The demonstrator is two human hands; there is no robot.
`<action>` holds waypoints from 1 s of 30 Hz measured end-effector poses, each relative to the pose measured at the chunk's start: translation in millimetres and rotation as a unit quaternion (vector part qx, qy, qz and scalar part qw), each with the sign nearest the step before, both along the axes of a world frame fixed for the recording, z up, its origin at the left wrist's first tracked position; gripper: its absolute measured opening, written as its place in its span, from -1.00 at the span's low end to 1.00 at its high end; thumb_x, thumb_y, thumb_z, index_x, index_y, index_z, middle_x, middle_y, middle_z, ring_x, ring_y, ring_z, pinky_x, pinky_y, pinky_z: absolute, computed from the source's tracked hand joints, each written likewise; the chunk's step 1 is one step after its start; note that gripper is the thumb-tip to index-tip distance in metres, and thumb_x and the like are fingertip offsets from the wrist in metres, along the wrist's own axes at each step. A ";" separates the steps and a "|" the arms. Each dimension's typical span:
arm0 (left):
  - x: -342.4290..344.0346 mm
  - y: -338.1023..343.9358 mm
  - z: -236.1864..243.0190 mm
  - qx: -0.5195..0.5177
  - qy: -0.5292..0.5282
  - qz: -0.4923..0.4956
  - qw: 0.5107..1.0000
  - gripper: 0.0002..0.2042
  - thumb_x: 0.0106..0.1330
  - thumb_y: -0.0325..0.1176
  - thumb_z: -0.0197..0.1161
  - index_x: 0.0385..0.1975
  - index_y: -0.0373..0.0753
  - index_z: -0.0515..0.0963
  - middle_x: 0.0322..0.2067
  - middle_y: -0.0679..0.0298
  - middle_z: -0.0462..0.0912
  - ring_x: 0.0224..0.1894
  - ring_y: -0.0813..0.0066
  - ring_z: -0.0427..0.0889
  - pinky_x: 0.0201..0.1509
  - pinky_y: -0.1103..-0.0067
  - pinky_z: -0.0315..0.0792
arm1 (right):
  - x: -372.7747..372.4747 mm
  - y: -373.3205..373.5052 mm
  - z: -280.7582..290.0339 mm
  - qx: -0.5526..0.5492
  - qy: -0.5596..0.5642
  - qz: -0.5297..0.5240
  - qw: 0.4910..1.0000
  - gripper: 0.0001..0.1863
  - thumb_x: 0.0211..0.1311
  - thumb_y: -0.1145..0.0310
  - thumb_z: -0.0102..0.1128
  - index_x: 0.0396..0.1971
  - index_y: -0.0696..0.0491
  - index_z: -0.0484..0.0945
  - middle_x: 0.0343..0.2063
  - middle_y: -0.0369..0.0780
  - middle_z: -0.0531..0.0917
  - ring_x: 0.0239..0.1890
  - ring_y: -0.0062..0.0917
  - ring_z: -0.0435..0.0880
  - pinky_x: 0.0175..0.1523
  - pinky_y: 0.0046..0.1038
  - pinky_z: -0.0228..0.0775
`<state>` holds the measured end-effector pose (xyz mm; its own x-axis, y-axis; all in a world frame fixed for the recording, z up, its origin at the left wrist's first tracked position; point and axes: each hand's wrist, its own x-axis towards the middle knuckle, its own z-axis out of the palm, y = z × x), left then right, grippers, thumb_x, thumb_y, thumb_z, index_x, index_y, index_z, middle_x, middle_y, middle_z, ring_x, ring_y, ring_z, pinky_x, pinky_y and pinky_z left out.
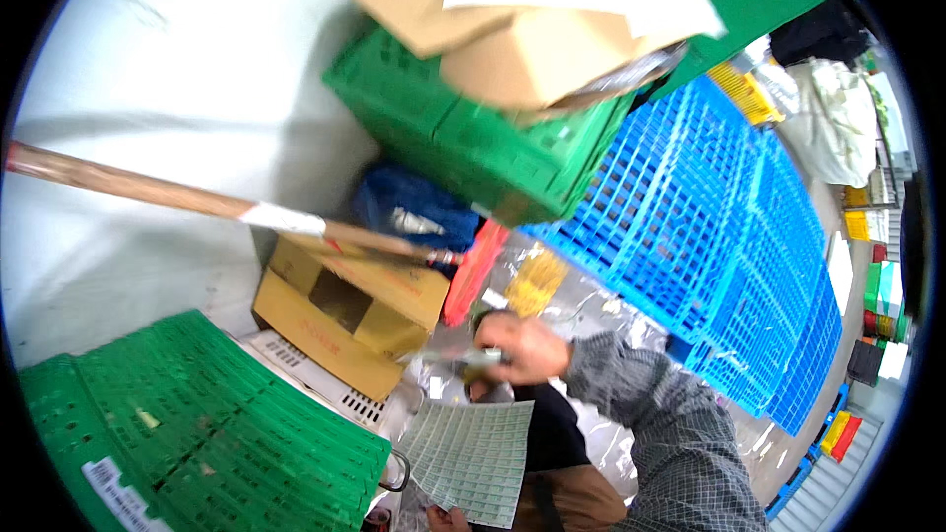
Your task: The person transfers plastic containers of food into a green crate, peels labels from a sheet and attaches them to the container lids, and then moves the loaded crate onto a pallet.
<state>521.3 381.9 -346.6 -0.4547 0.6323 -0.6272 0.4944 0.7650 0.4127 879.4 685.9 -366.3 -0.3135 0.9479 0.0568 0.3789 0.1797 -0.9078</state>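
Note:
My right hand (522, 350), blurred, is closed around a small pale object (483, 358) that I cannot make out clearly. Below it, my left hand (448, 520) grips the lower edge of a pale sheet (463, 453) printed with a grid of small cells. The sheet lies beside the metal handle and edge of a green folded crate stack (227, 433). An open cardboard box (315, 335) is just left of my right hand.
Green crates (424, 108) topped with cardboard (512, 64), blue plastic pallets (709, 246), a red-orange plastic piece (463, 286), a dark blue bundle (409, 197) and a wooden pole (138, 187) leaning across a white wall. A white sack (828, 123) stands farther right.

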 end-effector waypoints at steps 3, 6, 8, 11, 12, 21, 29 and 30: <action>-25.3 -17.5 -25.2 -0.153 -0.101 -0.015 0.983 -0.45 0.48 -0.21 0.04 0.40 -0.20 0.08 0.29 0.05 0.24 0.16 0.05 0.34 0.24 0.24 0.26 | 28.9 22.8 161.8 0.020 0.136 -0.105 0.985 -0.68 0.07 0.40 0.35 -0.13 0.06 0.56 -0.27 -0.18 0.64 -0.26 -0.36 0.65 -0.12 -0.38 0.49; -7.8 -7.1 -20.1 -0.174 -0.125 0.019 0.976 -0.45 0.46 -0.22 0.08 0.36 -0.20 0.08 0.27 0.07 0.25 0.14 0.07 0.35 0.22 0.24 0.28 | 74.7 73.4 253.4 0.041 0.247 -0.331 0.910 -0.64 0.11 0.45 0.35 -0.08 0.17 0.55 -0.16 -0.24 0.69 -0.13 -0.56 0.64 0.01 -0.46 0.47; 8.7 5.6 -8.7 -0.163 -0.136 0.023 0.977 -0.51 0.43 -0.26 0.11 0.27 -0.22 0.14 0.19 0.09 0.30 0.08 0.12 0.38 0.16 0.25 0.30 | 112.0 126.9 279.5 0.098 0.385 -0.418 0.817 -0.65 0.18 0.50 0.28 -0.03 0.22 0.50 -0.15 -0.22 0.68 -0.14 -0.55 0.65 -0.01 -0.48 0.49; 33.4 13.1 11.8 -0.131 -0.149 0.030 0.980 -0.59 0.38 -0.32 0.16 0.15 -0.26 0.24 0.08 0.12 0.38 -0.02 0.18 0.42 0.07 0.28 0.34 | 184.5 182.0 274.6 0.106 0.419 -0.472 0.769 -0.66 0.18 0.52 0.27 -0.03 0.22 0.50 -0.11 -0.19 0.67 -0.14 -0.52 0.65 -0.08 -0.49 0.50; 40.6 14.4 19.1 -0.114 -0.150 0.036 0.981 -0.62 0.37 -0.34 0.17 0.10 -0.27 0.27 0.05 0.13 0.41 -0.05 0.20 0.43 0.04 0.29 0.35 | 195.9 192.7 270.5 0.073 0.412 -0.540 0.730 -0.63 0.16 0.47 0.29 -0.02 0.20 0.50 -0.12 -0.20 0.66 -0.16 -0.50 0.65 -0.19 -0.48 0.51; 138.2 35.7 137.8 0.128 -0.160 -0.018 0.979 -0.85 0.25 -0.49 0.21 -0.26 -0.36 0.41 -0.37 0.25 0.47 -0.37 0.49 0.44 -0.30 0.50 0.36 | 241.5 202.1 235.5 -0.167 0.322 -0.644 0.674 -0.64 0.11 0.21 0.38 -0.21 0.14 0.58 -0.47 -0.24 0.59 -0.66 -0.52 0.45 -0.65 -0.41 0.20; 196.4 142.3 347.5 0.224 -0.291 -0.175 0.913 -0.85 0.27 -0.48 0.21 -0.21 -0.34 0.47 -0.44 0.28 0.53 -0.42 0.57 0.51 -0.29 0.60 0.41 | 222.7 22.1 178.0 -0.521 0.281 -0.349 0.726 -0.18 0.15 -0.15 0.30 0.27 0.06 0.28 0.02 -0.01 0.49 -0.10 -0.34 0.56 -0.08 -0.29 0.48; 191.8 147.4 360.4 0.266 -0.320 -0.147 0.897 -0.87 0.28 -0.48 0.21 -0.24 -0.32 0.48 -0.45 0.32 0.52 -0.43 0.60 0.49 -0.30 0.61 0.40 | 197.6 9.9 191.5 -0.588 0.245 -0.275 0.720 -0.07 0.13 -0.24 0.27 0.34 0.05 0.22 0.18 0.05 0.40 0.13 -0.23 0.49 0.15 -0.17 0.42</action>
